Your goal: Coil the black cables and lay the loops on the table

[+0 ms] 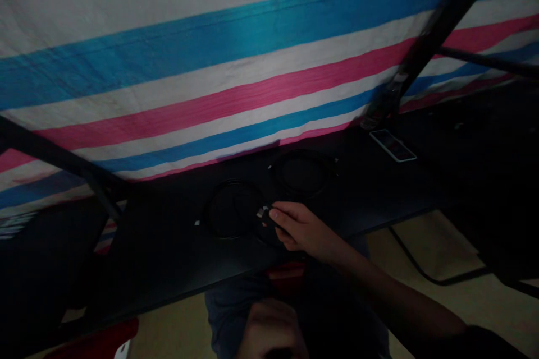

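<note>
My right hand (301, 230) reaches in from the lower right, its fingers closed around a black cable's plug (261, 212). The plug's metal end shows beyond the thumb; its exact type is too dark to tell. Just left of the hand, a coiled black cable (206, 216) lies on the dark table (168, 258), and it seems to lead to the held plug. A small light-coloured connector (197, 222) sits at the coil's left side. Behind the hand is a second coiled black cable (301, 193), with pale ends on either side. My left hand does not show.
A phone with a pale edge (393, 146) lies at the back right, near a clear bottle (374, 115). Dark metal posts (446, 17) slant up on both sides. Striped sheeting (236, 95) hangs behind the table. Something red (101, 339) is below the front edge.
</note>
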Demonstrator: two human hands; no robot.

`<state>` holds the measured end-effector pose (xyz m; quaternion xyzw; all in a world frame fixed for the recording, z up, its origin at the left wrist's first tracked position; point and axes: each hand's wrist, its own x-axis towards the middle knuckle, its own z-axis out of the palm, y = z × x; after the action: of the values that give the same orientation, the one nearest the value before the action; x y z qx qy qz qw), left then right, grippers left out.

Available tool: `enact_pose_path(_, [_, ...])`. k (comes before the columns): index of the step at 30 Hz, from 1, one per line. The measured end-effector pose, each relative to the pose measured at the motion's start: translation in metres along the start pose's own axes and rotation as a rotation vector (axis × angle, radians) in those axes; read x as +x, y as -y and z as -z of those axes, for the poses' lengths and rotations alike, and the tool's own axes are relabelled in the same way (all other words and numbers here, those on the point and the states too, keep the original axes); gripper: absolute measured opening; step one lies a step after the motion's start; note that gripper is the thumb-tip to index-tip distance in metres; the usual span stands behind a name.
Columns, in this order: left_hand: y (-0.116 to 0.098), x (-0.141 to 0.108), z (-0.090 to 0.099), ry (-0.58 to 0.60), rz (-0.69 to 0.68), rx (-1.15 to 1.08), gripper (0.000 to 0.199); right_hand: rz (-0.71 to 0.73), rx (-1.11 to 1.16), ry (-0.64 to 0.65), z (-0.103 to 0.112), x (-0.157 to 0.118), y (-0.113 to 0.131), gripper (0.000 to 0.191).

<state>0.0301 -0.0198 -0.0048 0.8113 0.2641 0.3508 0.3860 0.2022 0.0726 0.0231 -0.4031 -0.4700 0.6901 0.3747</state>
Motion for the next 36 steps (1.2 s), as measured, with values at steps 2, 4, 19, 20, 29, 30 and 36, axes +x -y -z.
enact_pose_path(2, [-0.024, 0.022, 0.039, -0.076, -0.041, 0.025, 0.026, 0.017, -0.228, 0.088, 0.0, 0.0, 0.016, 0.033])
enact_pose_path(4, [-0.038, 0.049, 0.07, -0.152, -0.024, 0.106, 0.023, 0.068, -0.444, 0.217, -0.003, -0.003, 0.033, 0.029])
enact_pose_path(19, [-0.002, 0.086, 0.097, -0.139, 0.367, 0.196, 0.042, -0.043, -0.348, 0.31, 0.05, -0.047, 0.033, 0.03])
enact_pose_path(20, [-0.001, 0.086, 0.097, -0.125, 0.367, 0.179, 0.039, -0.032, -0.361, 0.298, 0.05, -0.048, 0.032, 0.03])
enact_pose_path(29, [0.006, 0.084, 0.049, 0.117, 0.448, 0.003, 0.031, 0.219, -0.697, 0.194, 0.022, -0.023, 0.025, 0.021])
enact_pose_path(30, [0.006, 0.083, 0.05, 0.171, 0.497, -0.008, 0.037, 0.22, -0.718, 0.18, 0.021, -0.022, 0.025, 0.02])
enact_pose_path(36, [0.008, 0.073, 0.099, -0.121, 0.643, -0.278, 0.048, 0.1, -0.551, 0.237, 0.038, -0.03, 0.028, 0.028])
